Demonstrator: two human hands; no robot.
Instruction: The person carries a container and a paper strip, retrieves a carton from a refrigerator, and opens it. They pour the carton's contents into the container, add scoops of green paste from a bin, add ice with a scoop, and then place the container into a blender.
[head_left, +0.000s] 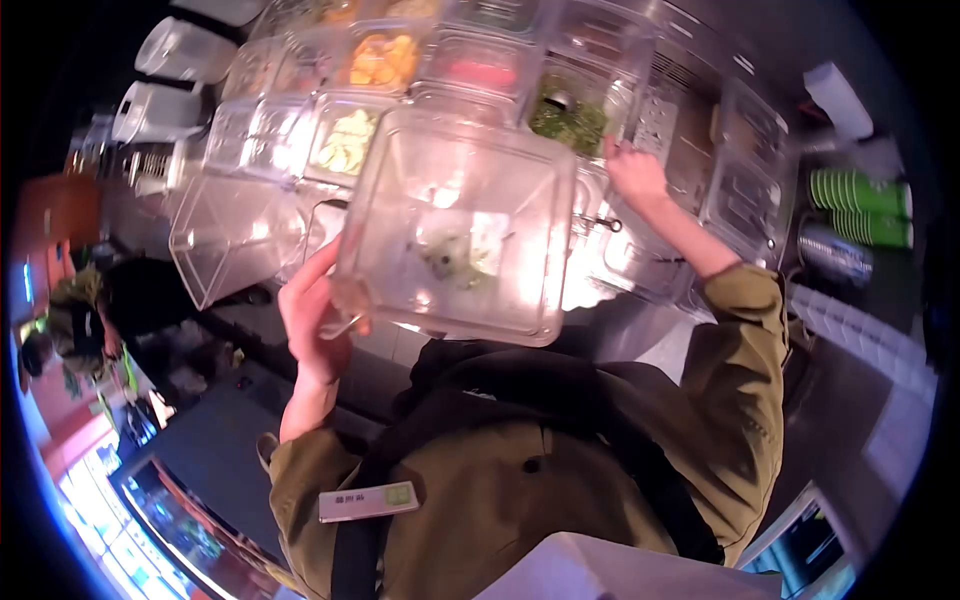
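My left hand [318, 300] is wrapped round the left side of a large clear plastic container [390, 215], which is tilted toward me. A few green bits and a pale label show at its bottom. To the right, my right hand [636, 172] is at the edge of a counter bin holding chopped greens [568, 118]; its fingers look drawn together, and what they hold, if anything, is too small to make out. Left of the held container stands another clear container [235, 235], apparently without contents.
Behind are bins of orange pieces [383, 60], pale slices [347, 141] and something red [478, 75]. Green cups [860, 208] lie stacked at the right. White tubs [160, 110] stand at the upper left. Another person [80, 320] is at the far left.
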